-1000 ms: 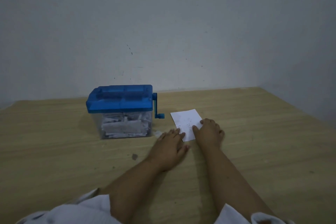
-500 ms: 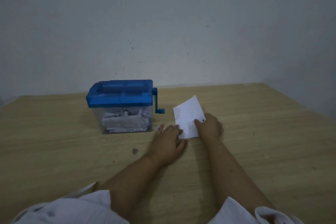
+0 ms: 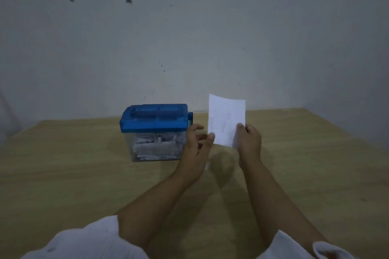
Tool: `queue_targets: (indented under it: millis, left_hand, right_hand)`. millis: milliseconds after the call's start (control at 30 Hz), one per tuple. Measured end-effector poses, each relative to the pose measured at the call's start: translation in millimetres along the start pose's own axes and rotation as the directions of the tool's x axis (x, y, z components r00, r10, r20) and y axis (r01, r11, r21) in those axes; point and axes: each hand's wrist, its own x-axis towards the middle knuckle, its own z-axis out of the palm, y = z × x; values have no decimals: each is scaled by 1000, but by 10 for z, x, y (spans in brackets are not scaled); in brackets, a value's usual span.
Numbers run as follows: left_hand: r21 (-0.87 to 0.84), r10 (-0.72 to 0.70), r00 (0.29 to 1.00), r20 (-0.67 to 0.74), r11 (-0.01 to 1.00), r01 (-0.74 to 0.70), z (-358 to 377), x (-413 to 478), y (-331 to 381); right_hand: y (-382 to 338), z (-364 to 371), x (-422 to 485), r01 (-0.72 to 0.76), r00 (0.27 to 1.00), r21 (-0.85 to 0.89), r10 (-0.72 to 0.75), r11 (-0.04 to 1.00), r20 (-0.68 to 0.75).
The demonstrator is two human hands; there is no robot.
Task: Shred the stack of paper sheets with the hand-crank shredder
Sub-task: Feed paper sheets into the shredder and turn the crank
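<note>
A white paper sheet (image 3: 226, 119) with faint print stands upright in the air, right of the shredder. My right hand (image 3: 249, 143) pinches its lower right corner between thumb and fingers. My left hand (image 3: 196, 146) is just left of it, thumb tip touching the sheet's lower left corner, fingers loosely spread in front of the shredder's right side. The hand-crank shredder (image 3: 154, 131) has a blue lid and a clear bin filled with white paper strips. Only the top of its blue crank (image 3: 190, 119) shows; the rest is hidden behind my left hand.
The shredder stands on a light wooden table (image 3: 73, 174) that meets a grey wall (image 3: 189, 38) at the back and right. A small scrap of paper (image 3: 208, 165) lies on the table between my wrists. White sleeves show at the bottom edge.
The sheet lay flat on the table under both hands; my right hand has lifted it upright off the table. My left hand has risen from the table beside it.
</note>
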Motion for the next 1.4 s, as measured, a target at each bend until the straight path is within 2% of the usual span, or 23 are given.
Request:
queue_targets:
  millis: [67, 200, 400, 500, 633, 867, 933, 1100, 1267, 1400]
  left_hand:
    - [-84, 16, 997, -74, 996, -22, -156, 81, 196]
    - [139, 61, 986, -153, 990, -39, -622, 317, 362]
    - [165, 0, 960, -280, 985, 48, -1378, 580, 393]
    - [124, -55, 972, -227, 989, 85, -1621, 709, 378]
    - [21, -138, 984, -113, 990, 141, -1880, 899, 334]
    - [84, -35, 965, -259, 995, 58, -1901, 1125, 185]
    - [93, -42, 962, -269, 993, 70, -1885, 1163, 107]
    - [-47, -168, 963, -211, 986, 162, -1884, 1171, -71]
    - [-45, -153, 963, -223, 988, 147, -1800, 1091, -62]
    - [42, -94, 958, -270, 993, 109, -1777, 993, -63]
  right_hand:
    - [-173, 149, -101, 67, 996, 2, -67, 998, 52]
    - [-503, 477, -278, 163, 967, -24, -155, 986, 202]
    - [-839, 867, -436, 9, 889, 129, -67, 992, 453]
    - [-922, 1017, -373, -25, 882, 132, -40, 991, 470]
    - [-1036, 1178, -218, 4, 885, 131, -64, 991, 462]
    - [-978, 1332, -8, 185, 848, 1, -160, 983, 505]
    - [-914, 1353, 40, 182, 841, -5, -153, 983, 518]
    - [-746, 1366, 73, 186, 842, 23, -171, 982, 512]
    - [-748, 1345, 123, 187, 834, 9, -163, 982, 527]
    - [-766, 1311, 100, 178, 826, 13, -157, 984, 542]
